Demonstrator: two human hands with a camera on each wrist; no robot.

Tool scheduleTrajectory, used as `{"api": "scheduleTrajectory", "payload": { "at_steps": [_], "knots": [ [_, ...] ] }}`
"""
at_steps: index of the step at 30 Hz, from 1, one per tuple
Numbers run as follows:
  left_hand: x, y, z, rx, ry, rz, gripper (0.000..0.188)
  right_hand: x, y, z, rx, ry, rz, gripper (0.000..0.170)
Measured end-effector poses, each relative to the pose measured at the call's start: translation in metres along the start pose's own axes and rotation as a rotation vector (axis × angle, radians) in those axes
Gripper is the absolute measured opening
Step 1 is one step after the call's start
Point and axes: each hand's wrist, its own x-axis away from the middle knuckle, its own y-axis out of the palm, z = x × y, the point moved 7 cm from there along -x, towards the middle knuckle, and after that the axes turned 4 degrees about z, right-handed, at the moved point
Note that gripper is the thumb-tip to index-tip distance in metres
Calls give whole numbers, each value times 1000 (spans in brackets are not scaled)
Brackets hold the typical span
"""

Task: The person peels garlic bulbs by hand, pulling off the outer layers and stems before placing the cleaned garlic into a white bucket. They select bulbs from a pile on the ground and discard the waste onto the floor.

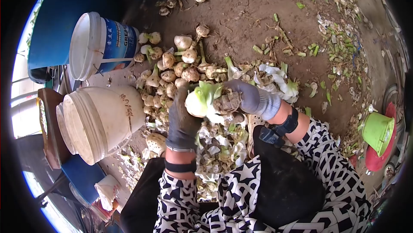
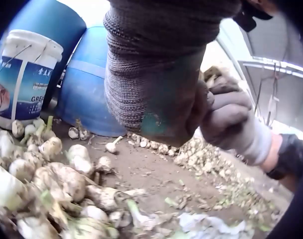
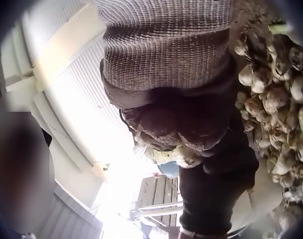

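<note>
Both hands wear grey knit gloves with dark, soiled fingers. Between them, in the head view, is a pale garlic bulb (image 1: 198, 103) with green-white leafy layers. My left hand (image 1: 183, 119) grips the bulb from the left. My right hand (image 1: 246, 95), fingers curled, grips its leafy layers from the right. In the left wrist view the back of the left glove (image 2: 156, 89) hides most of the bulb, and the right hand (image 2: 231, 119) shows behind it. White layers (image 3: 164, 155) show below the right hand's curled fingers (image 3: 161, 127) in the right wrist view.
Unpeeled garlic bulbs (image 1: 170, 76) lie piled ahead and left. Peeled skins (image 1: 221, 144) heap below the hands, with white skins (image 1: 279, 82) to the right. Two white buckets, one labelled (image 1: 118, 39) and one plain (image 1: 122, 110), stand left. A green basin (image 1: 376, 133) sits far right.
</note>
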Motion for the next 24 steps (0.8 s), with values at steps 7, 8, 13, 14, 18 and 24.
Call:
{"api": "scheduleTrajectory", "payload": {
  "at_steps": [7,8,13,14,18,24],
  "knots": [
    [11,-11,-8,706,-611,203,62,2,-4,50,-416,358,198,27],
    [20,-6,8,708,-486,130,58,2,-5,50,-358,380,224,26],
    [35,7,2,958,-543,139,44,9,7,58,-478,422,223,30],
    [39,11,-9,1317,-668,187,38,7,4,50,-508,332,-78,32],
    [16,3,2,1616,-506,-13,39,22,-15,14,-922,367,-347,32],
    [-2,6,4,1877,-257,-192,50,99,-71,8,-328,270,314,33]
  ]
}}
